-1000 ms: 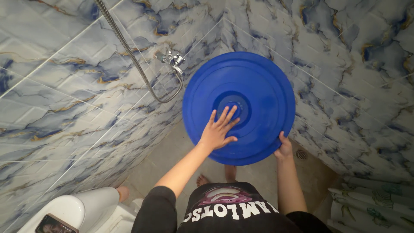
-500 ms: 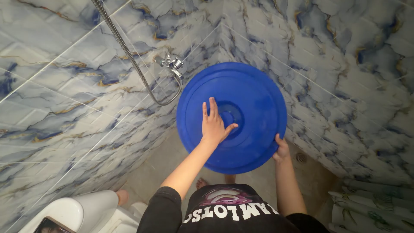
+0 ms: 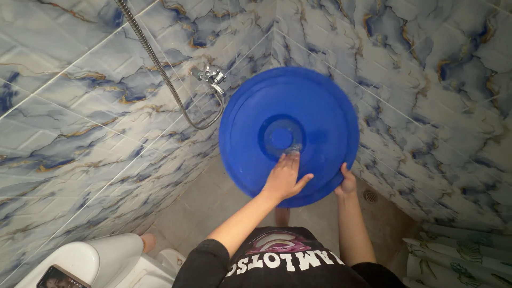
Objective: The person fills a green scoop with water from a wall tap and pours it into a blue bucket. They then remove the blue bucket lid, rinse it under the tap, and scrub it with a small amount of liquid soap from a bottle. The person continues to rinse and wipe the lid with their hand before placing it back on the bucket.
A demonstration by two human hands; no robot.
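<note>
A large round blue plastic lid [image 3: 298,106] is held up in front of me in a tiled bathroom corner. My right hand [image 3: 347,182] grips its lower right rim. My left hand [image 3: 285,177] lies flat on the lid's lower face, fingers together and reaching toward the round recess [image 3: 280,133] at its centre. Both forearms rise from my dark printed shirt at the bottom of the view.
A metal shower hose [image 3: 154,58] hangs down to a wall tap [image 3: 209,76] on the marbled tile wall at left. A white toilet [image 3: 90,261] with a phone [image 3: 56,278] on it sits at bottom left. A floor drain [image 3: 370,196] lies right, with a patterned curtain [image 3: 458,256] at bottom right.
My left hand has slid down and right across the lid, from left of the centre recess to below it. The lid has tilted slightly; my right hand keeps its grip.
</note>
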